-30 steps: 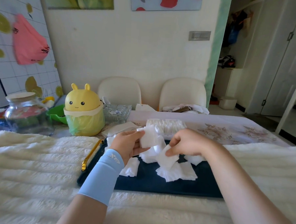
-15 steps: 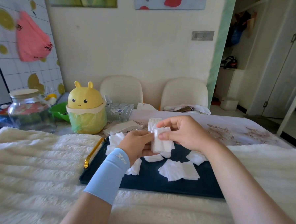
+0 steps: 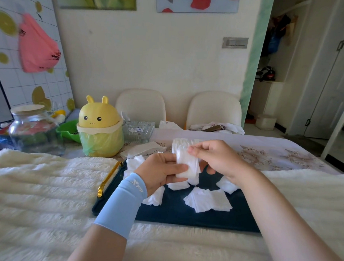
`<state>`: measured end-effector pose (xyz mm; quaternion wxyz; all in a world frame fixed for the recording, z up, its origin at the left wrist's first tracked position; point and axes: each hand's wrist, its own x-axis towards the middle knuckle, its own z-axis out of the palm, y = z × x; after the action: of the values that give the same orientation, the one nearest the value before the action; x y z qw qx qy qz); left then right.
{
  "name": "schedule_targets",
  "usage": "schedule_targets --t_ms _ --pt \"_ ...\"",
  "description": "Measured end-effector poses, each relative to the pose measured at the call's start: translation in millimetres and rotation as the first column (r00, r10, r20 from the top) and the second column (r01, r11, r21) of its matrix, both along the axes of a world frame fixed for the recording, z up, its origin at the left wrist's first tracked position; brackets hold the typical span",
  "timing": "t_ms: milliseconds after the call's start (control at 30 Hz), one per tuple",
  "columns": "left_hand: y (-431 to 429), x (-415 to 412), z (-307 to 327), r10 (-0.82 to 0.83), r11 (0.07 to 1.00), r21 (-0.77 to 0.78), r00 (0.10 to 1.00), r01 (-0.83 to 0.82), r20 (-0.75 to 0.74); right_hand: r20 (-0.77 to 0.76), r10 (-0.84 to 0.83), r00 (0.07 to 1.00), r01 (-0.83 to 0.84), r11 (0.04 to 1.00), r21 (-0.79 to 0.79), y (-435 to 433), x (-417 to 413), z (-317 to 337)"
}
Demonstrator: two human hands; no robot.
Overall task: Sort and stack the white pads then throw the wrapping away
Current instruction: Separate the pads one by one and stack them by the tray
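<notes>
The left hand [image 3: 161,173] and right hand [image 3: 215,158] grip a small stack [image 3: 186,164]; loose pads [image 3: 207,200] lie on the tray [image 3: 182,217], so the task seems roughly midway.

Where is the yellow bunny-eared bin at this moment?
In the head view, the yellow bin stands left of centre on the table, just beyond the fluffy blanket, between the green bowl and the clear glass dish.

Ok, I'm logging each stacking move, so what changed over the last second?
The right hand lifted one white pad off the navy tray and set it on the stack of pads in the left hand; both hands now pinch that stack. The loose pads on the tray and the yellow bin stayed put.
</notes>
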<state>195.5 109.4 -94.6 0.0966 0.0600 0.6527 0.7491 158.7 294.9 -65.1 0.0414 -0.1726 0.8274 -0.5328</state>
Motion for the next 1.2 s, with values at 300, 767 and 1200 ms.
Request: schedule_targets --t_ms 300,767,1200 --pt "2 -2 0 0.041 0.997 0.067 0.999 -0.039 -0.028 0.405 0.148 0.902 -0.043 0.965 -0.257 7 -3 3" --pt "16 4 3 0.3 0.731 -0.386 0.773 -0.563 -0.559 0.369 0.046 0.928 0.117 0.906 -0.407 -9 -2 1" --pt "-5 -9 2 0.505 0.767 -0.213 0.774 -0.605 -0.381 0.194 -0.042 0.98 0.105 0.939 -0.328 -12 -3 -4"
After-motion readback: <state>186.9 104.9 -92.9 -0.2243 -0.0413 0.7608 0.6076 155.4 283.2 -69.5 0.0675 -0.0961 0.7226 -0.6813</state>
